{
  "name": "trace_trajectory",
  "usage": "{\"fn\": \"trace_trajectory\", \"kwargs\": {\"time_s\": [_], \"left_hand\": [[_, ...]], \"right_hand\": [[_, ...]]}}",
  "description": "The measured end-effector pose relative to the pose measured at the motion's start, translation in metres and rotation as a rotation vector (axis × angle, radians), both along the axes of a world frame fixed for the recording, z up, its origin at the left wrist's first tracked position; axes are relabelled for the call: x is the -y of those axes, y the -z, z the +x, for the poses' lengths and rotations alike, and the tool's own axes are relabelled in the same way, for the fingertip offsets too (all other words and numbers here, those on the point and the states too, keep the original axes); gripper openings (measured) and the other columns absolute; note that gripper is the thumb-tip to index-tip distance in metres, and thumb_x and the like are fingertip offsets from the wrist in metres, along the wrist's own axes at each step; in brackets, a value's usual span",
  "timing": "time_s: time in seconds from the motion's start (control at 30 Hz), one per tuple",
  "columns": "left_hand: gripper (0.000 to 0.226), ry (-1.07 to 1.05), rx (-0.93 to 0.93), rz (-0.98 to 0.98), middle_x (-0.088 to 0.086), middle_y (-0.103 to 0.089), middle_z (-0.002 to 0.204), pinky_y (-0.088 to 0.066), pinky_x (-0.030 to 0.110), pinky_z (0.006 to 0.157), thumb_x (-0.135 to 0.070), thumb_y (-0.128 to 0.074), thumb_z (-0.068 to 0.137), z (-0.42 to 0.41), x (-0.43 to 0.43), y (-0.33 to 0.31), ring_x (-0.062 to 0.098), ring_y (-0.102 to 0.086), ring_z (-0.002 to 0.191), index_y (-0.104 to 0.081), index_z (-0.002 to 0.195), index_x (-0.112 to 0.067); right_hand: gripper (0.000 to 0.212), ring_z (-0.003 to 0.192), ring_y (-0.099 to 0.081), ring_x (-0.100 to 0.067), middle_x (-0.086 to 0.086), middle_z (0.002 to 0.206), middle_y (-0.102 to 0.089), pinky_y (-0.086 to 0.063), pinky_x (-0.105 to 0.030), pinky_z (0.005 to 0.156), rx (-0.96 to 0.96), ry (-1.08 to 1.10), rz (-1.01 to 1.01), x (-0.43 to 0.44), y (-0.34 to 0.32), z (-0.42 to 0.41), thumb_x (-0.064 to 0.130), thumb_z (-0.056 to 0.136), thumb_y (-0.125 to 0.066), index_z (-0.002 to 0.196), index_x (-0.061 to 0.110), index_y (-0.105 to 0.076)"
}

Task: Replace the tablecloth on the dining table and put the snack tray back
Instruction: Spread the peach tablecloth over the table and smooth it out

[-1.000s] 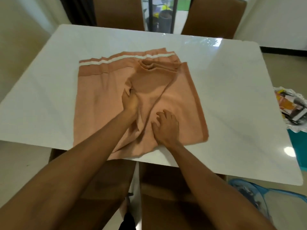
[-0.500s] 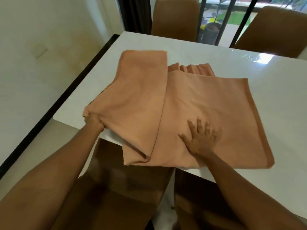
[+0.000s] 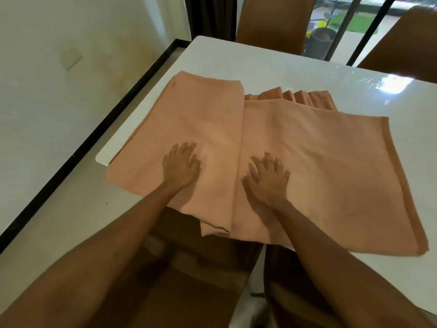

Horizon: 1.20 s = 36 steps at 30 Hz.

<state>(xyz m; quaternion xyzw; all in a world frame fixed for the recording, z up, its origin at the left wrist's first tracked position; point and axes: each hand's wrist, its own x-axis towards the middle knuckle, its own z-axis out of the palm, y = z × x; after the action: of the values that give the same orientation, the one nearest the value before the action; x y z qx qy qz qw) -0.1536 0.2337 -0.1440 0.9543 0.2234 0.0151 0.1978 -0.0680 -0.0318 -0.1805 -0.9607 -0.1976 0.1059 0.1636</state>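
A peach-orange tablecloth (image 3: 307, 162), partly unfolded, lies on the near left part of the glossy white dining table (image 3: 272, 65). Its left panel is spread flat over the table's corner and its near edge hangs off the table. Several pleated folds show at the cloth's far side. My left hand (image 3: 181, 168) rests flat on the left panel with fingers spread. My right hand (image 3: 268, 178) lies flat on the right panel, fingers spread, just past the fold line. No snack tray is in view.
Brown chairs stand at the far side (image 3: 272, 22) and far right (image 3: 406, 43), and another brown chair (image 3: 189, 268) is tucked under the near edge. A white wall with a black floor strip (image 3: 82, 143) runs along the left. A glass door with a plant pot (image 3: 322, 40) is behind.
My left hand let go of the cloth's left corner and now lies flat on the spread left panel. The panel has been laid out over the table corner. My right hand stays flat.
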Motion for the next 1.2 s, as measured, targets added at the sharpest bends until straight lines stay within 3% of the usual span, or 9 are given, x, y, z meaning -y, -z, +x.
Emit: {"fn": "trace_trajectory", "kwargs": {"time_s": [0.1, 0.17, 0.37, 0.6, 0.83, 0.97, 1.07, 1.13, 1.2], "left_hand": [[0.071, 0.1, -0.258, 0.001, -0.003, -0.018, 0.166, -0.014, 0.064, 0.115, -0.07, -0.021, 0.094, 0.015, 0.013, 0.015, 0.031, -0.015, 0.152, -0.02, 0.157, -0.038], [0.075, 0.058, -0.348, -0.028, -0.008, -0.007, 0.168, -0.011, 0.069, 0.114, -0.077, -0.017, 0.091, 0.021, 0.013, 0.024, 0.031, -0.006, 0.153, -0.011, 0.157, -0.041], [0.086, 0.029, -0.391, -0.043, -0.008, 0.0, 0.168, -0.008, 0.074, 0.113, -0.084, -0.012, 0.084, 0.032, -0.006, 0.028, 0.034, 0.001, 0.154, -0.006, 0.158, -0.039], [0.087, 0.047, -0.431, -0.011, -0.006, 0.008, 0.168, -0.006, 0.074, 0.112, -0.083, -0.021, 0.087, 0.031, 0.0, 0.026, 0.035, 0.007, 0.153, -0.002, 0.158, -0.037], [0.097, 0.053, -0.438, 0.111, 0.003, 0.017, 0.167, -0.008, 0.075, 0.111, -0.088, -0.015, 0.083, 0.016, 0.036, 0.03, 0.039, 0.01, 0.152, 0.007, 0.159, -0.03], [0.091, -0.011, -0.352, 0.154, 0.01, -0.003, 0.168, -0.01, 0.074, 0.111, -0.082, -0.022, 0.086, 0.016, 0.072, 0.024, 0.04, -0.005, 0.152, -0.011, 0.157, -0.027], [0.074, 0.157, -0.143, 0.206, 0.011, -0.031, 0.155, -0.02, 0.072, 0.108, -0.071, -0.03, 0.088, 0.016, 0.106, 0.027, 0.035, -0.024, 0.145, -0.031, 0.146, -0.025], [0.064, 0.324, -0.068, 0.184, 0.008, -0.033, 0.154, -0.023, 0.07, 0.108, -0.065, -0.033, 0.092, 0.021, 0.137, 0.033, 0.033, -0.026, 0.144, -0.034, 0.144, -0.028], [0.06, 0.46, -0.054, 0.182, 0.005, -0.027, 0.16, -0.017, 0.069, 0.113, -0.061, -0.033, 0.097, 0.032, 0.169, 0.04, 0.031, -0.021, 0.149, -0.032, 0.149, -0.032]], "right_hand": [[0.067, 0.155, 0.002, -0.036, 0.0, 0.17, -0.008, 0.009, -0.069, 0.116, -0.002, -0.028, -0.117, -0.009, 0.02, -0.002, 0.077, 0.096, -0.013, 0.155, 0.047, -0.019], [0.073, 0.156, 0.001, -0.033, 0.001, 0.17, -0.011, 0.007, -0.066, 0.119, 0.073, 0.025, -0.112, 0.003, 0.026, -0.004, 0.082, 0.093, -0.011, 0.156, 0.046, -0.019], [0.079, 0.156, -0.005, -0.027, -0.001, 0.169, -0.013, 0.0, -0.062, 0.121, 0.11, 0.085, -0.127, 0.043, 0.023, 0.016, 0.085, 0.091, -0.014, 0.157, 0.042, -0.022], [0.078, 0.155, -0.011, -0.029, -0.004, 0.168, -0.019, -0.011, -0.061, 0.121, 0.136, 0.214, -0.206, 0.151, 0.02, 0.027, 0.083, 0.092, -0.014, 0.157, 0.04, -0.022], [0.078, 0.156, -0.008, -0.03, -0.005, 0.169, -0.014, -0.006, -0.058, 0.124, 0.09, 0.395, -0.172, 0.225, 0.021, -0.001, 0.082, 0.094, -0.015, 0.158, 0.038, -0.018], [0.079, 0.156, -0.007, -0.03, -0.005, 0.17, -0.014, -0.005, -0.06, 0.123, 0.07, 0.46, -0.184, 0.233, 0.023, -0.017, 0.082, 0.093, -0.012, 0.159, 0.039, -0.018], [0.08, 0.156, -0.009, -0.031, -0.006, 0.169, -0.018, -0.005, -0.062, 0.122, 0.08, 0.519, -0.172, 0.233, 0.028, -0.037, 0.082, 0.093, -0.011, 0.159, 0.037, -0.021], [0.08, 0.155, -0.01, -0.032, -0.008, 0.168, -0.021, -0.003, -0.062, 0.122, 0.083, 0.53, -0.172, 0.235, 0.029, -0.048, 0.081, 0.094, -0.013, 0.159, 0.036, -0.024], [0.081, 0.155, -0.01, -0.032, -0.008, 0.168, -0.02, -0.002, -0.062, 0.122, 0.092, 0.51, -0.177, 0.237, 0.03, -0.053, 0.081, 0.094, -0.013, 0.159, 0.036, -0.025]]}}
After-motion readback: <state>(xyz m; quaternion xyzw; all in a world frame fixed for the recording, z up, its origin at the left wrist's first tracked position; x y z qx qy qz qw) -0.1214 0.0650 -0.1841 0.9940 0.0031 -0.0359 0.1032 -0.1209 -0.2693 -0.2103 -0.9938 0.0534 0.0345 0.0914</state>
